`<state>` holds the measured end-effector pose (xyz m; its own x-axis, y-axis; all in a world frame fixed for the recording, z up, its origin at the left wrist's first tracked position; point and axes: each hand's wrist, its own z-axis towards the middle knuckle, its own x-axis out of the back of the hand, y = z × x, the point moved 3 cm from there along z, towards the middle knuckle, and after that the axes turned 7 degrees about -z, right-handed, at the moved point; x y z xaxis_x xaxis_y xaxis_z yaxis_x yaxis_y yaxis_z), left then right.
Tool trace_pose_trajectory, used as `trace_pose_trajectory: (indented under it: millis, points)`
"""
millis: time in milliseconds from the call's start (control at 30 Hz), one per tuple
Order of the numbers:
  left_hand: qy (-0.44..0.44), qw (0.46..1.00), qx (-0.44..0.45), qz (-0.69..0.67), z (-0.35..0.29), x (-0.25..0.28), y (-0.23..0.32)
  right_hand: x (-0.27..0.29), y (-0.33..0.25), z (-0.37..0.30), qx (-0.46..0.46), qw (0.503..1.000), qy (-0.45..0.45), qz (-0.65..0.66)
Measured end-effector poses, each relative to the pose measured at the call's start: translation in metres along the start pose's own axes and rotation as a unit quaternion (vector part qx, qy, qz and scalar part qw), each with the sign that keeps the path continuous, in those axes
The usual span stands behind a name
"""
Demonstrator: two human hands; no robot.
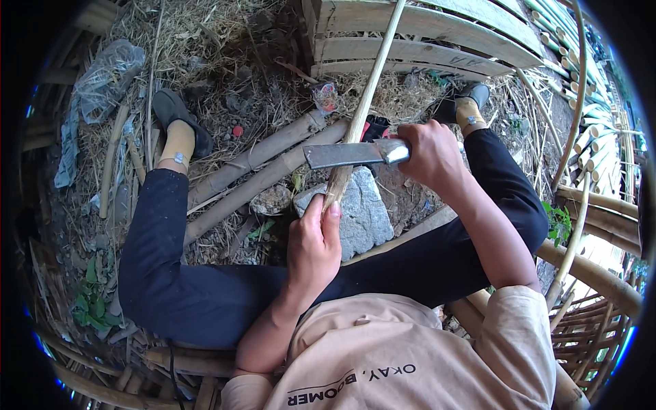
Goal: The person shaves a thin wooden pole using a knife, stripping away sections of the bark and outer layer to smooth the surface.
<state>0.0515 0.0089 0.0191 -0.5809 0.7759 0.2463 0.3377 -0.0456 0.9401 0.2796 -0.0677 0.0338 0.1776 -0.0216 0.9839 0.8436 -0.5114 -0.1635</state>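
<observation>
A long pale bamboo strip (369, 89) runs from my lap area up past the top of the view. My left hand (315, 239) is closed around its near end, thumb laid along it. In my right hand (434, 154) is a broad, square-ended knife (345, 155), its handle hidden in my fist and a metal collar showing at the blade's base. The blade lies across the strip, a little beyond my left fingers; whether it cuts in cannot be made out. Beneath them sits a grey stone block (362, 212).
Two bamboo poles (266, 154) lie on the straw-littered ground between my feet. Ahead stands a slatted wooden crate (410, 41). Stacked bamboo poles (598, 150) fill the far right, and clear plastic (113, 75) lies at the left. Bamboo framing (594, 280) stands close on my right.
</observation>
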Motion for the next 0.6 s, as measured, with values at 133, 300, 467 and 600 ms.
trace_pose_trajectory:
  millis: [133,300,467,600]
  points:
    - [0.000,1.000,-0.007,-0.008,0.000,0.001,0.001,0.000,0.005,0.003,0.003,1.000,0.006,-0.002]
    - [-0.009,0.999,0.015,-0.034,-0.001,0.003,0.005,0.000,0.007,0.003,0.006,1.000,0.019,-0.023]
    - [-0.015,0.999,0.011,-0.041,0.000,0.002,-0.002,0.005,0.015,0.002,0.016,0.998,0.054,-0.022]
    - [-0.021,0.998,0.023,-0.051,0.002,0.005,0.000,0.006,0.022,0.007,-0.017,0.996,0.060,-0.059]
